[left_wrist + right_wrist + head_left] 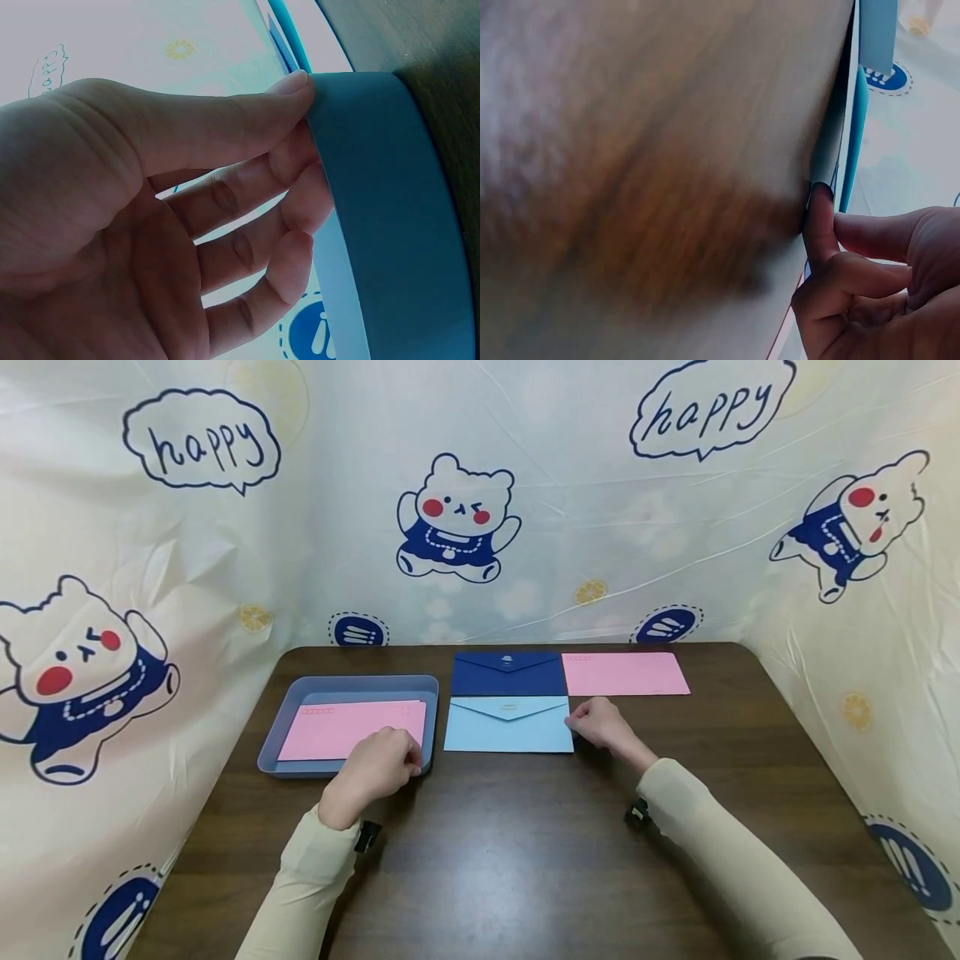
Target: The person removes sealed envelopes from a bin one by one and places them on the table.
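At the near right corner of the blue tray (360, 682), my left hand (381, 763) pinches the rim. The left wrist view shows the thumb (225, 131) on the rim of the tray wall (401, 217), with the other fingers bent behind it. Pink envelopes (330, 733) lie stacked in the tray, partly behind that hand. My right hand (602, 724) pinches the right edge of a light blue envelope (506, 737) between thumb and index finger. Seen from the right wrist, this envelope (857, 142) is nearly edge-on, and the index fingertip reaches under it.
Directly behind the light blue envelope lies a dark blue envelope (476, 681). A pink envelope (626, 675) lies to its right, near the far edge of the brown wooden table (495, 860). A printed curtain (562, 527) surrounds the table's back and sides.
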